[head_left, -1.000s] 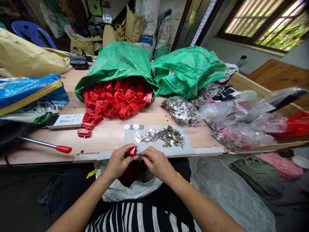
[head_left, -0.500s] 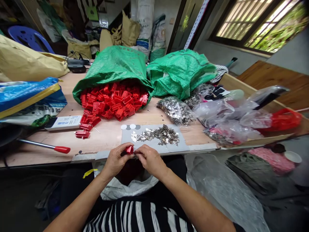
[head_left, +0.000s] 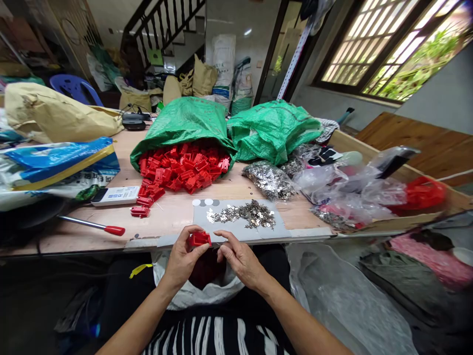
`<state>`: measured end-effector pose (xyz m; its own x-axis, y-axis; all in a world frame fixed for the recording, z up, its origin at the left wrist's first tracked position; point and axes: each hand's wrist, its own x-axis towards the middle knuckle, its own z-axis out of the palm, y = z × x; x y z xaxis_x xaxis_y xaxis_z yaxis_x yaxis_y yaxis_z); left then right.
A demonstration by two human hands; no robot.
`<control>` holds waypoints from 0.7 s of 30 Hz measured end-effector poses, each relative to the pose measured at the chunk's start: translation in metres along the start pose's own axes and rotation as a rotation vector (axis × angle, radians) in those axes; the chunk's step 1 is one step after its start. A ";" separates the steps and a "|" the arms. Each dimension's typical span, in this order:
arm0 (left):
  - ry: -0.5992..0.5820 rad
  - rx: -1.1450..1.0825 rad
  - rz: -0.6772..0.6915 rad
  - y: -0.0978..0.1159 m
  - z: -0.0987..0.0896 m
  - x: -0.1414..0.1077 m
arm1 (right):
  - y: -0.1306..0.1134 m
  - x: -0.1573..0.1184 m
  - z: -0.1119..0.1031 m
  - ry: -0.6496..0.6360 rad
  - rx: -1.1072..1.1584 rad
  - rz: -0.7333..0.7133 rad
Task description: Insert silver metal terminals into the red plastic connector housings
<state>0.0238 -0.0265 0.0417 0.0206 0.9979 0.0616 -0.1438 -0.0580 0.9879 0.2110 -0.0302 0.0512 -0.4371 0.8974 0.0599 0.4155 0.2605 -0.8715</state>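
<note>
Basically, red housing (head_left: 200, 239) at grey mat's (head_left: 251, 235) near edge, toward mat's left end, long axis roughly sideways, one end facing right hand (head_left: 236, 256). Left hand (head_left: 185, 254) pinches it; right sits just beside, fingers half-curled, can't tell if holding anything.

i see barred window (head_left: 351, 54) far right, bright w/ daylight, dark stair rail (head_left: 167, 22) far, blue chair (head_left: 74, 81) far left.

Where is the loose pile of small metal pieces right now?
In the head view, the loose pile lies slightly right of centre on the grey sheet, beyond the right hand and in front of the clear bag of metal pieces.
</note>
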 end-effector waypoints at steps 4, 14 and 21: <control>-0.036 -0.533 -0.302 0.011 0.007 -0.008 | -0.013 0.000 0.003 -0.057 0.000 -0.012; 0.085 -0.931 -0.590 0.016 0.009 -0.019 | -0.035 0.003 0.001 -0.064 -0.017 -0.079; 0.073 -0.930 -0.590 0.015 0.016 -0.022 | -0.024 0.005 0.007 0.125 -0.101 -0.040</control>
<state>0.0367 -0.0495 0.0579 0.2769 0.8625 -0.4236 -0.8196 0.4422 0.3644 0.1929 -0.0341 0.0685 -0.3549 0.9212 0.1595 0.4807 0.3261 -0.8140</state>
